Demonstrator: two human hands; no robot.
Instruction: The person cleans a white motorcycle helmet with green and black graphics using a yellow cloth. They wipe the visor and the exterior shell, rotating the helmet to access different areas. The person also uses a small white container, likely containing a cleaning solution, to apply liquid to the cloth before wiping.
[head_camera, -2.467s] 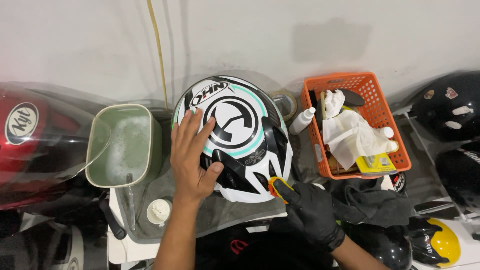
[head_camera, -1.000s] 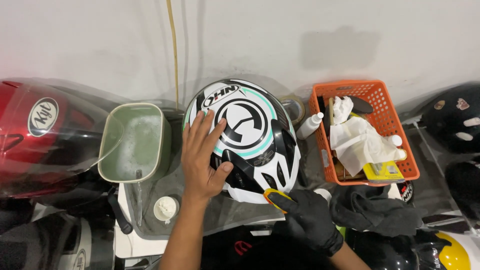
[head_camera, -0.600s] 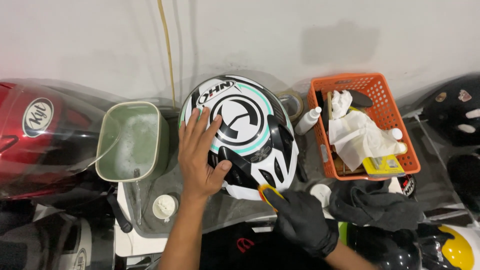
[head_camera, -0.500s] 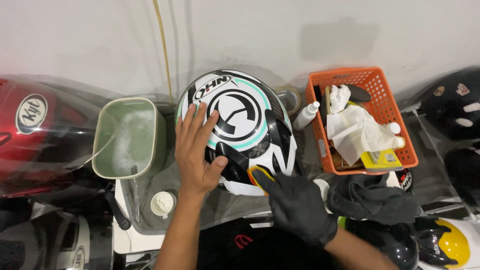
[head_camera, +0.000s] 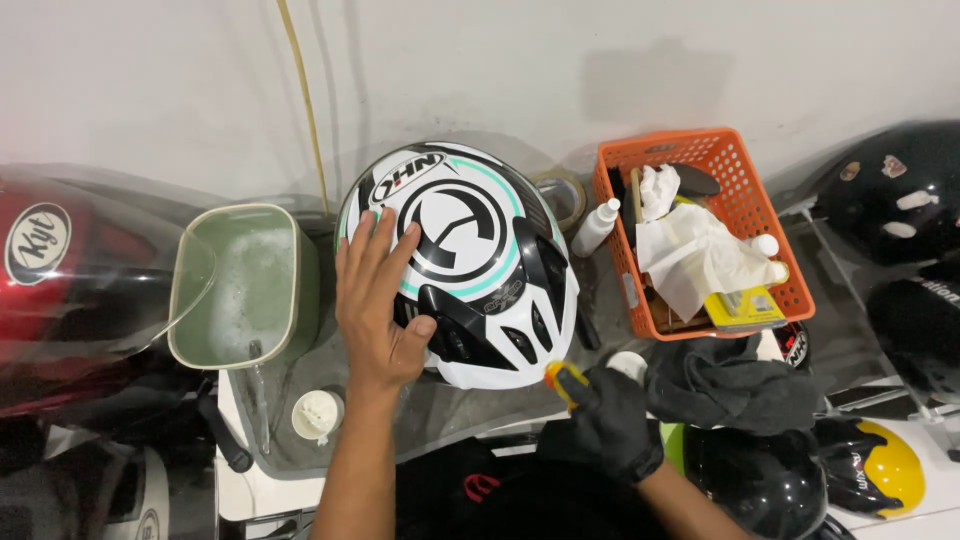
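1. The right hand (head_camera: 612, 420), in a black glove, is closed around a small yellow-orange tool (head_camera: 560, 377). Only the tip of the tool shows, so its kind cannot be told.
2. The left hand (head_camera: 380, 290) is bare and spread wide, palm flat on the left flank of the white, black and teal helmet (head_camera: 462, 262), thumb against the dark vent.
3. The helmet sits on a clear plastic sheet (head_camera: 400, 420) over the desk, between the green basin (head_camera: 245, 285) and the orange basket (head_camera: 700, 230). Its underside is hidden.
4. The basin holds soapy water; what lies in it is hard to make out.
5. The basket holds white cloths and a yellow item, partly buried. A small white bottle (head_camera: 596, 227) stands just beside it.
6. The red helmet (head_camera: 70, 270) on the left is under plastic and cut off by the frame edge. The dark helmets on the right are likewise cut off.
7. Against half a second earlier, the gloved hand has drawn back from the shell to its lower right edge; the left hand keeps its place.
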